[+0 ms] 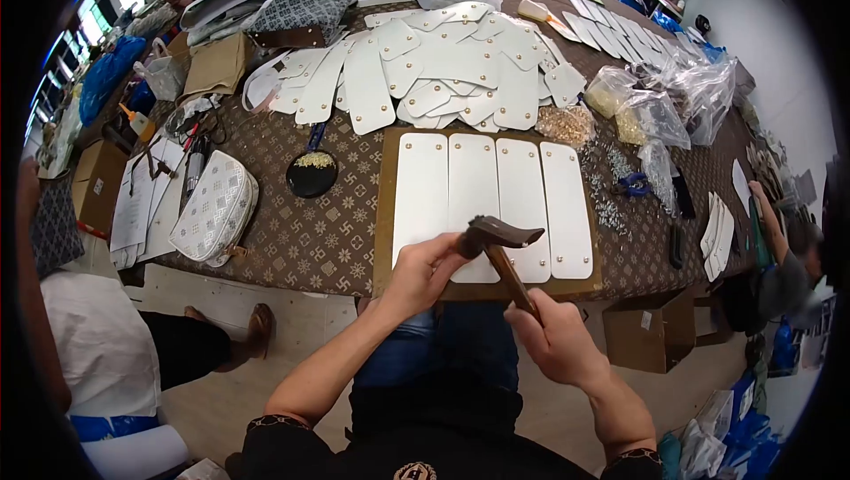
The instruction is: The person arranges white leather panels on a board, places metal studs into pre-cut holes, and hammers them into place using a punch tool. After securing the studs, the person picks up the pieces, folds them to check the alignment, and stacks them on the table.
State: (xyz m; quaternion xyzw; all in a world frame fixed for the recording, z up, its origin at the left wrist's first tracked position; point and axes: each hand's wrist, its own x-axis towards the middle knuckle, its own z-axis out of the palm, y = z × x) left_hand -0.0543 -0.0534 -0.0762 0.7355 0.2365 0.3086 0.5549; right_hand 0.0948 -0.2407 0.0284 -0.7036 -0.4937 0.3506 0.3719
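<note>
Hammer (498, 243) slants up-left from right hand (558, 340); left hand (423, 274) holds head.

Four white panels (472, 197) on one board (382, 214). One hammer (498, 236). One left hand (423, 276), one right hand (553, 338). One white purse (215, 207), one black dish (312, 174), at least three clear bags (660, 117).

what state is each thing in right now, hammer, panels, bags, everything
hammer, held up off the board
left hand, closed on the hammer head
right hand, closed on the hammer handle
four white panels, flat side by side on the board
white panel pile, loosely heaped
black dish, holds gold bits
white bag, lying on its side
plastic bags, crumpled
</note>
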